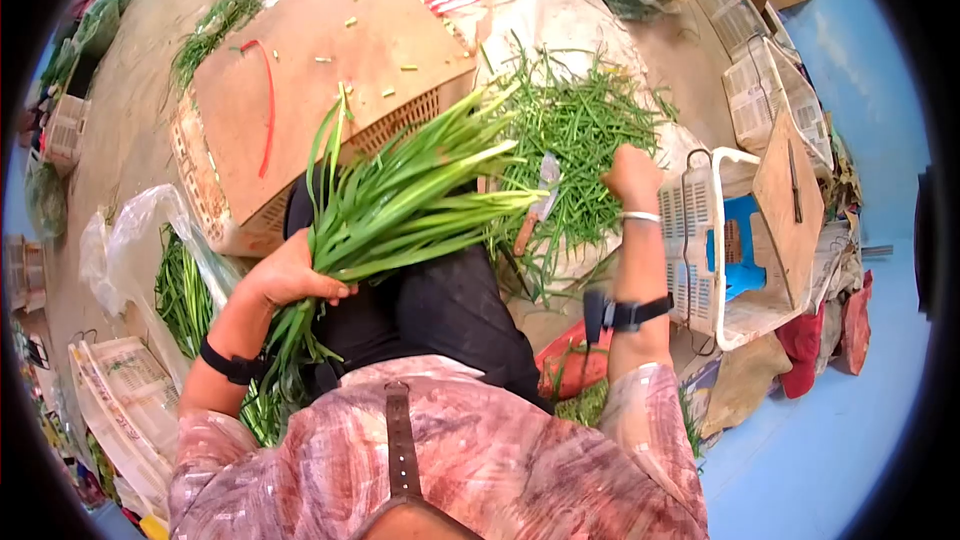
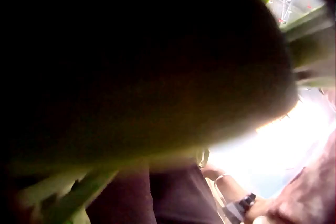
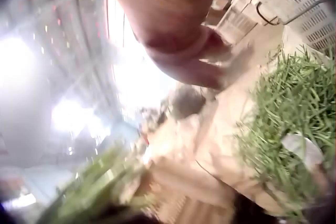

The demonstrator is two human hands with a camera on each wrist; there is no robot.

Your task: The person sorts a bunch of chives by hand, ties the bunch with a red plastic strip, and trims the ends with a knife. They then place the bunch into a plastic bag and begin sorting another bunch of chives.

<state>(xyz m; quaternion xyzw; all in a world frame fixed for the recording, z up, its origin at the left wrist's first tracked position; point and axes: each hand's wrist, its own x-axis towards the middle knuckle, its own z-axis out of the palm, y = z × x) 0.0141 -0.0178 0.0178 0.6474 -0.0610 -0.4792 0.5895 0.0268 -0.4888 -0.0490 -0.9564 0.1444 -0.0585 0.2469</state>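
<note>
In the head view my left hand [image 1: 295, 275] grips a thick bundle of long green stalks [image 1: 410, 205] over the lap, fingers and thumb wrapped round it. A large dark shape hides most of the left wrist view, with blurred stalks [image 2: 94, 190] at its edges. My right hand [image 1: 635, 178] is at the right side of a loose pile of cut green pieces [image 1: 575, 120]. In the right wrist view that hand [image 3: 184, 45] is blurred, fingers bent and apart, nothing visible between them. A knife [image 1: 548, 180] lies on the pile, its handle toward me.
A board [image 1: 300, 90] with small scraps and a red strip lies on a crate at the left front. White crates [image 1: 700, 230] stand at the right, one with a blue item inside. Plastic bags [image 1: 155, 230] with more greens lie at the left; another bag is beyond the pile.
</note>
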